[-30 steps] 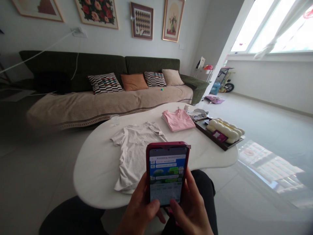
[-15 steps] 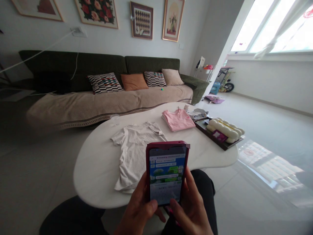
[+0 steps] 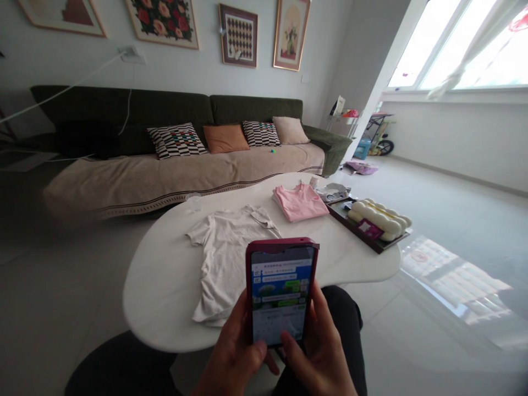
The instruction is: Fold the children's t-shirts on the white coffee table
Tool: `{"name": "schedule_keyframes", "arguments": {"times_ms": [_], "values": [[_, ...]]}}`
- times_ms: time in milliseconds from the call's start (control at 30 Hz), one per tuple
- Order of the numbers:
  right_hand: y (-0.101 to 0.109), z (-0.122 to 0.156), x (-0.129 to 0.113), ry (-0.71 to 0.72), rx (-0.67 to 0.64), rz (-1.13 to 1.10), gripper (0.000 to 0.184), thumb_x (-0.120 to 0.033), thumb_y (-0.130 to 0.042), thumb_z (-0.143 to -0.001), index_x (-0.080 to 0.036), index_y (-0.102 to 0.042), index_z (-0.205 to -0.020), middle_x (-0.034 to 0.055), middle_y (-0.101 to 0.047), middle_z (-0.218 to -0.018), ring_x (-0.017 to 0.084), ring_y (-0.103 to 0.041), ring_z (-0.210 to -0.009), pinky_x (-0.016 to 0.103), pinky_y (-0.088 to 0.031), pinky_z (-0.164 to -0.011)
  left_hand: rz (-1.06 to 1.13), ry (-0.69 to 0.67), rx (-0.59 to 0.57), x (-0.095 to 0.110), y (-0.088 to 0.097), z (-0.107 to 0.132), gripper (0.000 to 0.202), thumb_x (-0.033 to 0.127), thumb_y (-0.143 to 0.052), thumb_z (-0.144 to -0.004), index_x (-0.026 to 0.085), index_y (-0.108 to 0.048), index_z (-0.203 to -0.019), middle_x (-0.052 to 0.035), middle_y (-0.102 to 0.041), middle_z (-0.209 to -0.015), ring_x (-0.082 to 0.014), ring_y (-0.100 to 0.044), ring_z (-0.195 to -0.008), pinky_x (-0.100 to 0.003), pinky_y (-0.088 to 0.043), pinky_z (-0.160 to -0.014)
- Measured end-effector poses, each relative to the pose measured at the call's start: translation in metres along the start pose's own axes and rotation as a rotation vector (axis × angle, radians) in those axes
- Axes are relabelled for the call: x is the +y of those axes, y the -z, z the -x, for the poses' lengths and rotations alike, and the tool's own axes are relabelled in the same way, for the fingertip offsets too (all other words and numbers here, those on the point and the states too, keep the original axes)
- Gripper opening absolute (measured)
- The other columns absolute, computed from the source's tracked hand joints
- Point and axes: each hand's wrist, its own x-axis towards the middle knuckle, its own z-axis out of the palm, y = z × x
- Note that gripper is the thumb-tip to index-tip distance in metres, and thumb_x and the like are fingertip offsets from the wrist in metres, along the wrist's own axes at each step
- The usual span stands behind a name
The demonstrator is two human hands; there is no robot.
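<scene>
A phone in a red case (image 3: 281,291) stands upright in front of me with its screen lit. My left hand (image 3: 235,357) wraps its left edge, thumb on the lower screen. My right hand (image 3: 322,352) grips its right edge, thumb also at the bottom of the screen. Beyond the phone, a light grey T-shirt (image 3: 225,256) lies spread flat on the white oval table (image 3: 160,291). A folded pink shirt (image 3: 300,201) rests farther back on the same table.
A dark tray (image 3: 367,234) with a cream ribbed object sits at the table's right end. A green sofa (image 3: 173,110) with several cushions stands behind. Glossy floor stretches right toward bright windows (image 3: 462,49). My dark-clothed legs are below the table edge.
The picture on the phone screen has shifted a little and my right thumb has slid slightly left. Everything else stays where it was.
</scene>
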Motion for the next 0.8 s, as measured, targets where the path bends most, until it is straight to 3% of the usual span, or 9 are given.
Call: {"name": "schedule_keyframes", "arguments": {"times_ms": [133, 433, 600, 800], "values": [[-0.003, -0.002, -0.004, 0.015, 0.008, -0.052, 0.058, -0.022, -0.055, -0.089, -0.039, -0.033, -0.140, 0.0025, -0.053, -0.134, 0.019, -0.055, -0.118, 0.033, -0.047, -0.097, -0.058, -0.009, 0.085, -0.004, -0.001, 0.003, 0.071, 0.038, -0.064, -0.080, 0.028, -0.028, -0.141, -0.0137, -0.059, -0.120, -0.0252, -0.063, -0.089, -0.024, -0.055, -0.053], [-0.002, 0.002, -0.006, -0.015, -0.013, -0.059, 0.060, -0.030, -0.057, -0.088, -0.035, -0.032, -0.141, 0.0053, -0.051, -0.136, 0.021, -0.052, -0.121, 0.037, -0.042, -0.102, -0.049, 0.096, 0.159, 0.011, -0.012, -0.005, 0.068, 0.043, -0.068, -0.076, 0.023, -0.038, -0.134, -0.0116, -0.066, -0.103, -0.0205, -0.065, -0.071, -0.022, -0.052, -0.044], [-0.001, 0.004, -0.010, -0.028, -0.044, -0.079, 0.061, -0.035, -0.056, -0.088, -0.038, -0.028, -0.142, 0.0040, -0.047, -0.140, 0.022, -0.046, -0.127, 0.039, -0.036, -0.107, -0.171, 0.056, 0.197, 0.008, -0.017, -0.004, 0.067, 0.035, -0.073, -0.073, 0.022, -0.040, -0.130, -0.0070, -0.068, -0.091, -0.0130, -0.060, -0.059, -0.019, -0.049, -0.046], [0.000, 0.003, -0.013, -0.041, -0.061, -0.149, 0.057, -0.035, -0.054, -0.089, -0.041, -0.032, -0.140, 0.0011, -0.046, -0.141, 0.020, -0.046, -0.127, 0.035, -0.037, -0.106, -0.145, 0.045, 0.202, 0.000, -0.012, 0.001, 0.078, 0.035, -0.071, -0.074, 0.025, -0.029, -0.139, -0.0128, -0.063, -0.113, -0.0200, -0.064, -0.077, -0.023, -0.053, -0.052]]}}
